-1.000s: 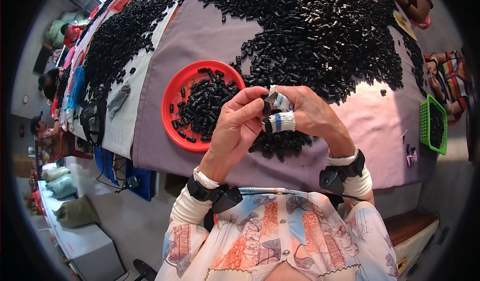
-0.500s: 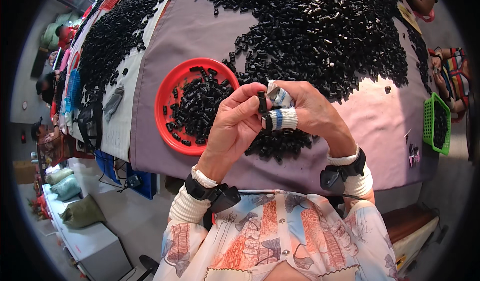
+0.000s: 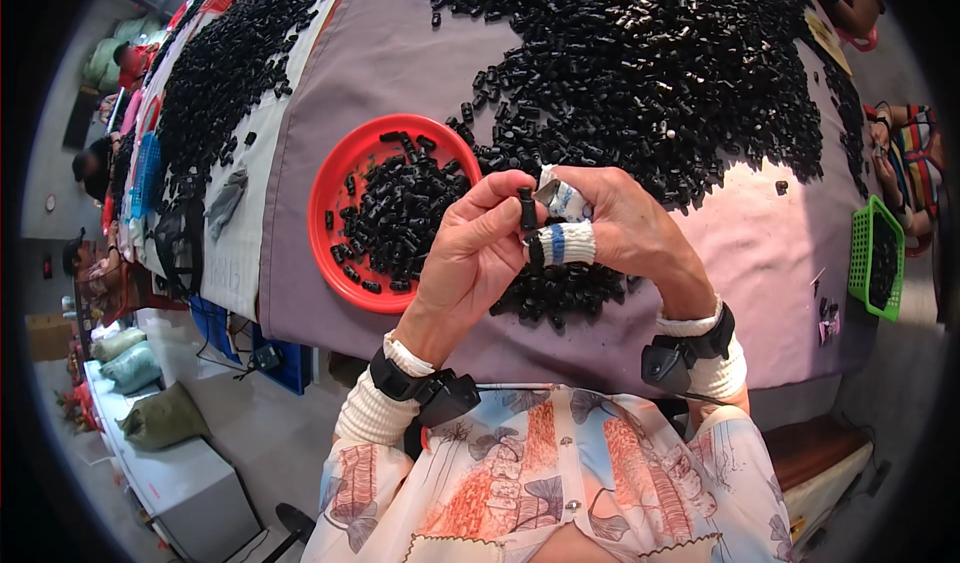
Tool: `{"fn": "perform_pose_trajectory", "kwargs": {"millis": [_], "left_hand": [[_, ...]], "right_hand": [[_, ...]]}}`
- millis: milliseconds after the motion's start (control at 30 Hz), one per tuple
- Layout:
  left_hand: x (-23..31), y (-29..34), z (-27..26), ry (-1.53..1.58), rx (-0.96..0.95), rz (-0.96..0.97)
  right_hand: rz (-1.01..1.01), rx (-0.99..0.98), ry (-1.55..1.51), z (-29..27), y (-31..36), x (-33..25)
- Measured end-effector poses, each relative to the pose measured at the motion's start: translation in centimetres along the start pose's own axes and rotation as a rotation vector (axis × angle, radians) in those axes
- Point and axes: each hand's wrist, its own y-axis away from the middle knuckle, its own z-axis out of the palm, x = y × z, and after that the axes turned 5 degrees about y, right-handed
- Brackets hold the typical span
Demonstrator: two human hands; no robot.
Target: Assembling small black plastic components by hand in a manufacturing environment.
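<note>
My left hand [image 3: 470, 248] pinches a small black cylindrical part [image 3: 527, 209] upright between thumb and fingertips, above the near edge of the table. Close against it is my right hand [image 3: 635, 218], its fingers curled and closed. White cloth wraps with blue marks [image 3: 567, 243] cover the thumb and a finger of that hand. A small grey sliver, too small to name, shows at its wrapped fingertips beside the black part. Left of my hands stands a round red tray [image 3: 328, 248] with many similar black parts inside. More loose black parts [image 3: 560, 296] lie under and beyond my hands.
A large heap of black parts [image 3: 660, 73] spreads over the cloth-covered table [image 3: 360, 73]. Another heap [image 3: 215, 103] lies at the left. A green basket [image 3: 876, 258] with black parts sits at the right edge. Other people are seated around the table.
The black part has turned slightly in my left fingertips, and more of the grey sliver shows beside it. Both hands stay in nearly the same place.
</note>
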Motion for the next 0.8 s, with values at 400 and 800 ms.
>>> {"fn": "perform_pose_trajectory", "kwargs": {"millis": [400,800], "left_hand": [[-0.19,-0.29,0.16,-0.091,0.037,0.013],[-0.34,-0.22,0.77,-0.247,0.112,0.069]], "right_hand": [[-0.032,0.001,0.149,-0.35,0.08,0.16],[-0.091,0.014,0.134,0.05,-0.22,0.82]]}}
